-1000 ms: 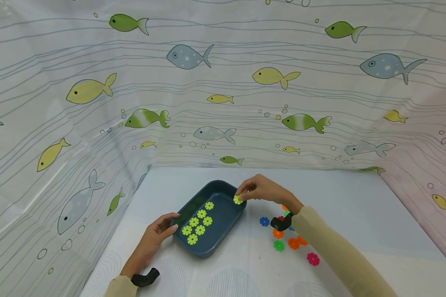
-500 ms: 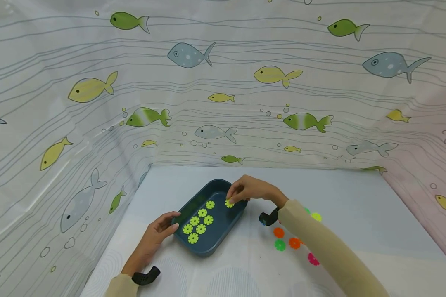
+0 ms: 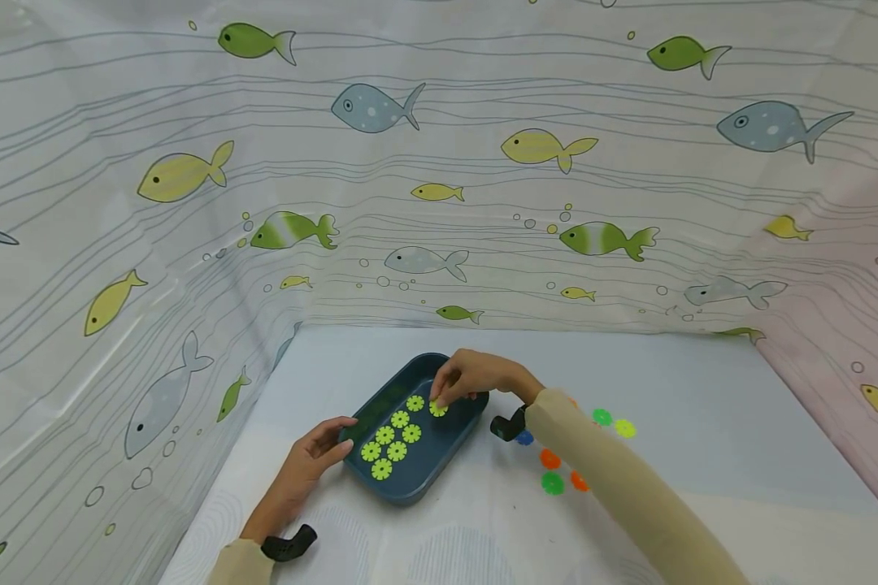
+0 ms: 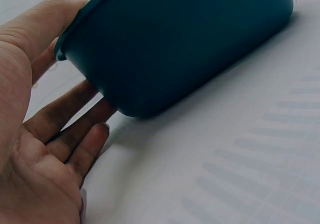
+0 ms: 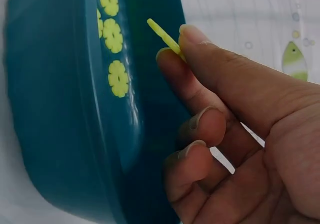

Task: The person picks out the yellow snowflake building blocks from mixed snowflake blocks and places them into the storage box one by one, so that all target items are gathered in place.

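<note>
A dark blue plastic tub [image 3: 439,457] stands at an angle on the table, with several yellow-green notched discs [image 3: 397,451] lying flat in rows on its floor. My left hand [image 3: 310,455] grips its near-left end. In the left wrist view, the thumb lies on the rim and the other fingers reach behind the tub wall [image 4: 180,44]. Over the tub's far-right part, my right hand [image 3: 479,374] pinches one more yellow-green notched disc [image 5: 165,34] between thumb and index finger. That disc is tilted edge-on in the right wrist view, its remaining fingers loosely curled.
Right of the tub, loose notched discs lie scattered: orange [image 3: 550,459], green [image 3: 553,483], blue [image 3: 524,437] and yellow [image 3: 625,428]. My right sleeve [image 3: 629,487] covers part of that area. A fish-patterned sheet [image 3: 483,244] encloses the table's back and sides.
My right hand has moved left with the pinched disc, from the tub's right rim to over its inside, near the end of the rows. The left hand keeps its place on the tub.
</note>
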A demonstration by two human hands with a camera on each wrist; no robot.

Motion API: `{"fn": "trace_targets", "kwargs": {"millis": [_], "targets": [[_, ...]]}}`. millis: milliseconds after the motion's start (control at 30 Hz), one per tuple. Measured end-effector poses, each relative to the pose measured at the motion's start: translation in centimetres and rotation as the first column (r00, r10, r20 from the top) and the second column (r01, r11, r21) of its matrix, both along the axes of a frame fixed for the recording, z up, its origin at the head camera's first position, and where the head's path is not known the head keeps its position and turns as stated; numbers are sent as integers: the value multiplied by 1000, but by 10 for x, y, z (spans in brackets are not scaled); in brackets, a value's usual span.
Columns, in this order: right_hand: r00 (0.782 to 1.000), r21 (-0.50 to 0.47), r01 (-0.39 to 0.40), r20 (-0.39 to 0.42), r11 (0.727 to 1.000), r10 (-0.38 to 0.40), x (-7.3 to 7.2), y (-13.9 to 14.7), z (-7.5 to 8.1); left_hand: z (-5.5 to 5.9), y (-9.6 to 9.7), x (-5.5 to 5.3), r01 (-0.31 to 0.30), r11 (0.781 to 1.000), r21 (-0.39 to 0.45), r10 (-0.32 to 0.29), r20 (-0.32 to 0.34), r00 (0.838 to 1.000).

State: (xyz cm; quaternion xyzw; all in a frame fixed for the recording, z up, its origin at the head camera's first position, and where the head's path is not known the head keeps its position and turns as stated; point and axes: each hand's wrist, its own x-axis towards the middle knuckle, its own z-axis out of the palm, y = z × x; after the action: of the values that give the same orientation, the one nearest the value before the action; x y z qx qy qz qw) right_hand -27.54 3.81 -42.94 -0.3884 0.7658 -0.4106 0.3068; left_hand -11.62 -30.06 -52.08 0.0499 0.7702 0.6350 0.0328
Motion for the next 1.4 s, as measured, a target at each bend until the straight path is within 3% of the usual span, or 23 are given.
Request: {"fn": "trace_targets", "kwargs": {"millis": [667, 1400], "targets": [[998, 65, -63, 10, 996, 63, -12, -29, -14, 0, 1, 0, -26, 1000, 5, 26, 17, 1000], [996, 116, -58, 80, 992, 49, -18, -46, -18, -2, -1, -1, -35, 999, -3, 35, 36, 999]]}}
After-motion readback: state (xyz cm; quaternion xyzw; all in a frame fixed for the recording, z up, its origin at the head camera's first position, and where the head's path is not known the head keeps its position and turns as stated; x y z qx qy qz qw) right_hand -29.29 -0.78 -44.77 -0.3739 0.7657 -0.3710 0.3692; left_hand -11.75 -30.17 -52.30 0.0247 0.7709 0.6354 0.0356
